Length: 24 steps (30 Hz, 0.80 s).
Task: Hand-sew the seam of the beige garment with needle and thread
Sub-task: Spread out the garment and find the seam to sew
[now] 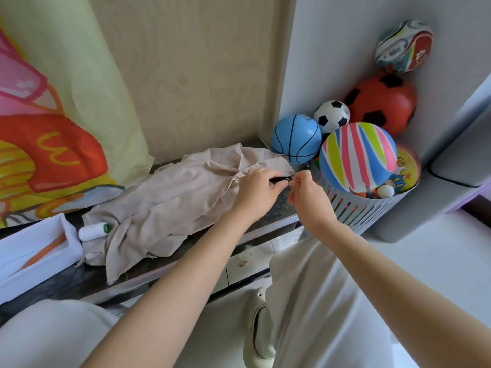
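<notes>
The beige garment (170,197) lies crumpled across a dark low tabletop (79,274). My left hand (259,189) grips the garment's right edge, fingers curled over the cloth. Right beside it, my right hand (305,192) has its fingertips pinched together at that same edge, as if on a needle or thread, which is too small to make out. A white spool of thread (91,231) with a green end lies at the garment's left side.
A white open box (69,229) with an orange pencil (45,251) sits at the left. A slotted basket (356,208) full of balls, including a striped ball (357,156), stands just right of my hands. A colourful curtain (53,102) hangs at the back left.
</notes>
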Tool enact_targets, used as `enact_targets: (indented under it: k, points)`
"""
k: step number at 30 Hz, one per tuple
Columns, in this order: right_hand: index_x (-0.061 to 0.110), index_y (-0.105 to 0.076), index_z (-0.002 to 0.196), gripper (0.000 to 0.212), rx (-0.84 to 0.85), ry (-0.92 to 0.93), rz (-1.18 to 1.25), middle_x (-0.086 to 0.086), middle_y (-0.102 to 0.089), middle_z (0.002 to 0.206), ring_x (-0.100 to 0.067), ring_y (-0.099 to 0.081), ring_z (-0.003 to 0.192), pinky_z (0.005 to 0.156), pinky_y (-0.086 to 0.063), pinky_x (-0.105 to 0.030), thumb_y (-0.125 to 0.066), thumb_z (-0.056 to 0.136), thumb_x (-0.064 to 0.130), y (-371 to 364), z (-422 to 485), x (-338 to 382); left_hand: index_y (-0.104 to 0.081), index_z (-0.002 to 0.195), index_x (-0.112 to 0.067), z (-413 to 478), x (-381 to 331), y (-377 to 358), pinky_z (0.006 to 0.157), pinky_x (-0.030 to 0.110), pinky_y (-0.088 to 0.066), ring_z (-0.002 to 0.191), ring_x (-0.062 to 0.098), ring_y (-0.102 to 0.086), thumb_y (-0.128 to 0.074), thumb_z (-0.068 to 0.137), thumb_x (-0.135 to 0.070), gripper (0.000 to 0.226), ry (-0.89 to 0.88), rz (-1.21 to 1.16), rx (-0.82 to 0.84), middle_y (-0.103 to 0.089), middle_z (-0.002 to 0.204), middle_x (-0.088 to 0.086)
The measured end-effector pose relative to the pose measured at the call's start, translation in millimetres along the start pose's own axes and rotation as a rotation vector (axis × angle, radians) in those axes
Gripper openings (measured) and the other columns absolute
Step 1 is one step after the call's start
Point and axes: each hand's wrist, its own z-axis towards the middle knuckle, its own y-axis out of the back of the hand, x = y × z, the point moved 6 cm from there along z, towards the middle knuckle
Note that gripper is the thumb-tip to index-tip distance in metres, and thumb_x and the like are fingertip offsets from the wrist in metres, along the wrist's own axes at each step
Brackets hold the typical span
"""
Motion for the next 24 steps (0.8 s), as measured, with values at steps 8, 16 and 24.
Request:
enact_targets:
  k: [8, 16, 24]
  points:
    - [0.006, -0.039, 0.119, 0.023, 0.035, 0.005, -0.077, -0.003, -0.066, 0.101, -0.021, -0.063, 0.096, 0.071, -0.051, -0.033, -0.041, 0.097, 0.006, 5, 6, -9, -0.073, 0.096, -0.011, -5, 9, -6, 0.064, 0.004, -0.038, 0.071, 0.003, -0.057, -0.057, 0.093, -0.018, 0.018, 0.097, -0.158, 0.038, -0.070, 0.082, 0.004]
    - [0.004, -0.039, 0.121, 0.024, 0.050, -0.185, -0.036, -0.012, -0.066, 0.105, -0.025, -0.059, 0.087, 0.065, -0.043, -0.034, -0.040, 0.097, 0.004, -6, 29, -42, -0.073, 0.091, -0.014, -23, 51, 28, 0.066, -0.005, -0.032, 0.074, 0.001, -0.054, -0.058, 0.092, -0.018, 0.015, 0.210, -0.111, -0.024, -0.065, 0.073, -0.006]
    - [0.004, -0.043, 0.118, 0.022, 0.158, -0.218, -0.073, -0.016, -0.064, 0.111, -0.030, -0.063, 0.095, 0.081, -0.054, -0.042, -0.044, 0.097, 0.006, -39, 38, -52, -0.068, 0.079, -0.018, -32, 82, 50, 0.063, -0.002, -0.034, 0.071, -0.004, -0.055, -0.060, 0.091, -0.019, 0.015, 0.288, -0.049, -0.064, -0.066, 0.073, -0.008]
